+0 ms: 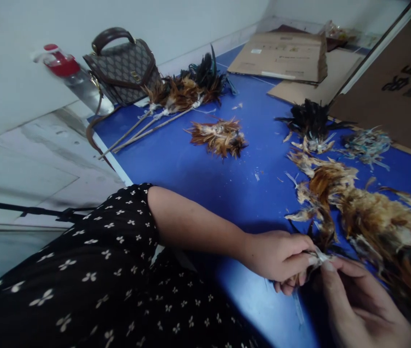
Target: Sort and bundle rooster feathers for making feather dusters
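Near the table's front edge my left hand (281, 258) is closed round a small feather bundle (310, 275), mostly hidden by the fingers. A white strip (321, 254) crosses the bundle between both hands. My right hand (361, 299) meets it from the right, thumb and forefinger pinched on the strip. Just beyond the hands lie loose brown feathers (323, 186) and a large tan and brown feather pile (386, 217). Black feathers (310, 121) and a tangle of pale blue strips (367, 144) are farther back.
On the blue table (176, 169) lies a brown feather bunch (219, 137). Feather-topped sticks (147, 130) rest at the back left, near a handbag (123, 70) and a red-capped bottle (78, 79). Flattened cardboard (277, 55) and a large carton (389, 92) stand at the back right.
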`<state>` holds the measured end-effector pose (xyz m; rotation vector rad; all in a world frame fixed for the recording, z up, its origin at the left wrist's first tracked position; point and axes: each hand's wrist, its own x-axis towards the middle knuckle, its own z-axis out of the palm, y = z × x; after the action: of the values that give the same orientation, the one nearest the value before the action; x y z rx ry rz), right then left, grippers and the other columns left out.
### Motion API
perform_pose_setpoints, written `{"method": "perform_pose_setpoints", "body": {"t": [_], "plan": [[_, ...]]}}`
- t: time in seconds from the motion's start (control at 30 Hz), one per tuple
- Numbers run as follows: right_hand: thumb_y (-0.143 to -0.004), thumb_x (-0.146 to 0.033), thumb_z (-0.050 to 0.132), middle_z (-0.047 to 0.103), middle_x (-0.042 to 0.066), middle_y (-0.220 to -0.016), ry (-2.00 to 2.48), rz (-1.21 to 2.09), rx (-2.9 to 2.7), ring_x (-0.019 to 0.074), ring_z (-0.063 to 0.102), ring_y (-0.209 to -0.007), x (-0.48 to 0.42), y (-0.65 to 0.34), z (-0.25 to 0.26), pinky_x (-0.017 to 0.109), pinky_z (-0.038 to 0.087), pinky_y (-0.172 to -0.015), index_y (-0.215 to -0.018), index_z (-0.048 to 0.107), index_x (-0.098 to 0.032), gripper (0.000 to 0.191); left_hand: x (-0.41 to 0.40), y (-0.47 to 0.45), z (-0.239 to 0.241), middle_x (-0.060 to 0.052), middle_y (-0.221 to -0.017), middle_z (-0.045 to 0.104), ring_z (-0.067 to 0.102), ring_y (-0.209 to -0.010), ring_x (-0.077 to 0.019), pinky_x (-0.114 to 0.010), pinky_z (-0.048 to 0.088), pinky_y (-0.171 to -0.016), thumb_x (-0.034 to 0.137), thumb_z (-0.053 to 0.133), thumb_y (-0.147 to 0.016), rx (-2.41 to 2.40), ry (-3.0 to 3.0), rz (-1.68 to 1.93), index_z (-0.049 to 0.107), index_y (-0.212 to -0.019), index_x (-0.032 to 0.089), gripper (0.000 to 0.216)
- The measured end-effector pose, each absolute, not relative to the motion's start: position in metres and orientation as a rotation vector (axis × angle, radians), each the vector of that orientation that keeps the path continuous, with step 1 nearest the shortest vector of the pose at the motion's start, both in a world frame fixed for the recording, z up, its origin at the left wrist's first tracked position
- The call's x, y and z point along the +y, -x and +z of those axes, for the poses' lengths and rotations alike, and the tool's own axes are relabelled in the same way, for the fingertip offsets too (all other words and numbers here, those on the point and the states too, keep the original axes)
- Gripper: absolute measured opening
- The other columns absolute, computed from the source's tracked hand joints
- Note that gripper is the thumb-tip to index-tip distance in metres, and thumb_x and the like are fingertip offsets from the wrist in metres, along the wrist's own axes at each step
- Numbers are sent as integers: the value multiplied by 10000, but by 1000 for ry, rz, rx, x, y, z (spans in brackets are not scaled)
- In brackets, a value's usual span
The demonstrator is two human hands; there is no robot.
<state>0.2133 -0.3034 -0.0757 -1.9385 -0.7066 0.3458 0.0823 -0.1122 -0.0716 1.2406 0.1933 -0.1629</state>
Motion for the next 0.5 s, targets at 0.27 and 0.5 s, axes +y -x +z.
{"method": "perform_pose_setpoints", "body": {"t": [0.27, 0.5], "plan": [[-984, -674, 908, 815, 64, -886, 1928, 296, -864, 235, 773, -701, -300, -208, -62, 323, 677, -656, -1036, 840, -240, 442, -111, -78, -63, 55, -671, 667, 730, -540, -171, -277, 639, -517, 298, 526, -1205, 244, -1377, -180, 453, -1079, 274, 147], [-1009, -690, 871, 807, 129, -1062, 1988, 159, -1006, 286, 788, -871, -311, -227, -73, 358, 605, -639, -1052, 810, -237, 459, -107, -80, -56, 51, -681, 649, 717, -533, -150, -236, 568, -498, 223, 550, -1169, 160, -1582, -250, 480, -975, 270, 211]]}}
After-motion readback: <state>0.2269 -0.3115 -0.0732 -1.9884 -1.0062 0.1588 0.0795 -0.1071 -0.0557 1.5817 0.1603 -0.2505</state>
